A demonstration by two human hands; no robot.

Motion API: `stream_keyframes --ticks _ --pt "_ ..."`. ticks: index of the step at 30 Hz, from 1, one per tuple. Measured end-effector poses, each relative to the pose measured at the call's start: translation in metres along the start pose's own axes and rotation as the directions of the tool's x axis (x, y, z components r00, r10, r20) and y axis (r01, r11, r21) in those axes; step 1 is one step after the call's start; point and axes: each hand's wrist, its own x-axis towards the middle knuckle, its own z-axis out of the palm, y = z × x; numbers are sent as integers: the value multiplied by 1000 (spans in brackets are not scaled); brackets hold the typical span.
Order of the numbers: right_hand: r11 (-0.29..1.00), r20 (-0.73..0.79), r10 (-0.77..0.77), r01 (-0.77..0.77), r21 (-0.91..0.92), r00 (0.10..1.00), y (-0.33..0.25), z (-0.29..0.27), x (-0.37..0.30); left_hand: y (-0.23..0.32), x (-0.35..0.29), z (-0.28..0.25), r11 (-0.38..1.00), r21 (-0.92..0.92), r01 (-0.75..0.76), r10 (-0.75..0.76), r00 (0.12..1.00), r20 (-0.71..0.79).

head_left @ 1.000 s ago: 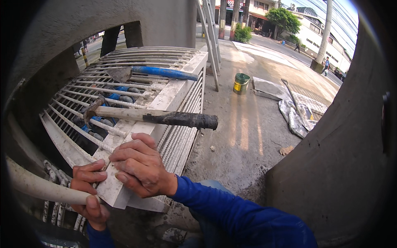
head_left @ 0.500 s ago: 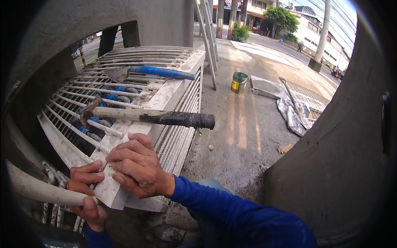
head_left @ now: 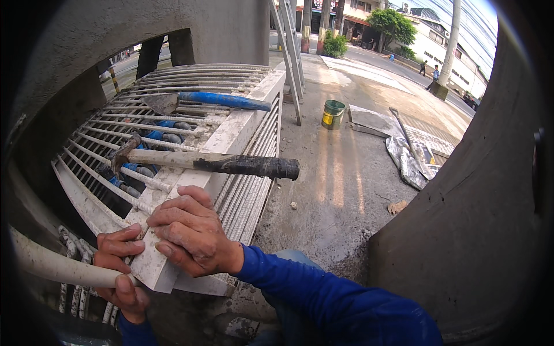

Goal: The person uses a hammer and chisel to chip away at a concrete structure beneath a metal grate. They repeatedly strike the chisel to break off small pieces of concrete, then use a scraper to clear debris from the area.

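Observation:
A white barred metal cage point(head_left: 239, 128) stands in front of me. My right hand point(head_left: 195, 236) has its fingers curled over the cage's near corner. Just left of it, my left hand point(head_left: 112, 260) is closed around the end of a cream-coloured pipe point(head_left: 60, 265), its fingertips at the cage's corner. A hammer point(head_left: 248, 166) with a black-wrapped handle end lies across the bars, its handle sticking out past the right edge. Beyond it rests a blue-handled trowel point(head_left: 225, 100). Blue fittings point(head_left: 167, 124) show between the bars.
Grey walls curve up on the left and right, the right wall point(head_left: 461, 230) close by. A ladder point(head_left: 288, 57) stands behind the cage. On the concrete floor are a green bucket point(head_left: 333, 114), a slab point(head_left: 369, 122) and a shovel point(head_left: 411, 141). Two people walk along the street beyond.
My hands, the pipe and the tools have barely moved. In the street, two people now show near the utility pole.

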Motion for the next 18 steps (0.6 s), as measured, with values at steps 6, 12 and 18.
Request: stream_keyframes --ticks 6,12,18 --pt "1000 2 4 -4 6 1000 0 0 0 1 1 0 1000 14 -7 7 1000 10" --pt "1000 -1 1 -1 6 1000 0 0 0 0 1 -1 1000 11 -5 5 1000 8" --pt "1000 -6 -1 1 1 1000 0 1 0 1 1 -1 1000 10 -6 6 1000 9"
